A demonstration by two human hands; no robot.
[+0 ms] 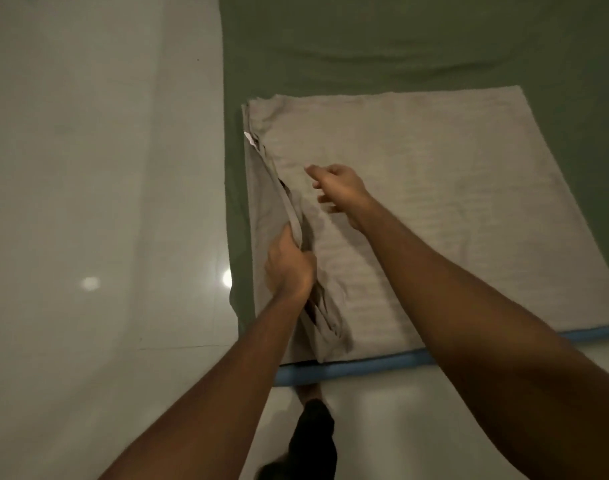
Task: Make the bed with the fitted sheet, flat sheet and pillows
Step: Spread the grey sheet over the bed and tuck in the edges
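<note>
One folded sheet [434, 202], left fingers [291, 245] clamped on its edge, right fingers [318, 173] loose above.

Dim, soft footage; lamp glare spots on glossy floor [88, 202].

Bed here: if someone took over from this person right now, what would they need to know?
Left hand grips the folded grey sheet by its layered edge.
Right hand hangs over it, loosely curled, holding nothing.
The grey sheet lies folded on the green sheet, which already covers the blue mattress.
To do: spread the grey sheet; no pillows in view.
</note>
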